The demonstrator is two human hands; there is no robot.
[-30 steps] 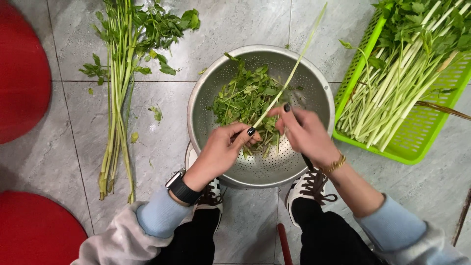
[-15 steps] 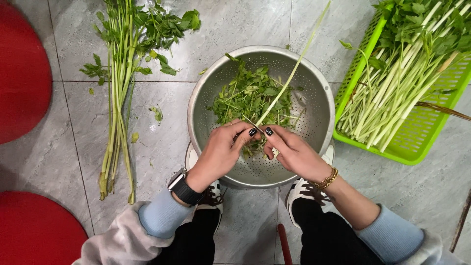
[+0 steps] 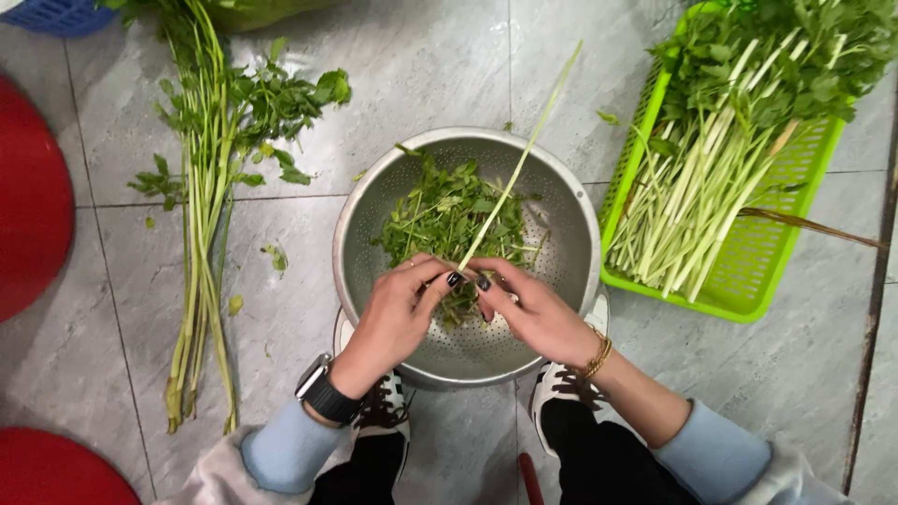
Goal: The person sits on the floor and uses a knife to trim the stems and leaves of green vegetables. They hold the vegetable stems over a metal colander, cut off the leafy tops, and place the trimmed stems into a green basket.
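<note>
A long pale stalk (image 3: 520, 159) is pinched at its lower end between left hand (image 3: 393, 318) and right hand (image 3: 533, 313), fingers closed, above the steel colander (image 3: 355, 234).

Stripped stems (image 3: 201, 243) on grey tiles (image 3: 421, 65); perhaps red stools (image 3: 33, 196).

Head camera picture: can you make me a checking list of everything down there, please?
Surface: grey tiled floor, a few leaf scraps.
Job's things: long pale stem pinched by both hands over the metal colander, which holds picked green leaves.
Clutter: stripped stalks lying at left; green basket of leafy stalks at right.
Grippers: left hand and right hand, fingertips together on the stem.
Cables: nothing seen.
Surroundings: red round shapes at left edge; shoes below.
</note>
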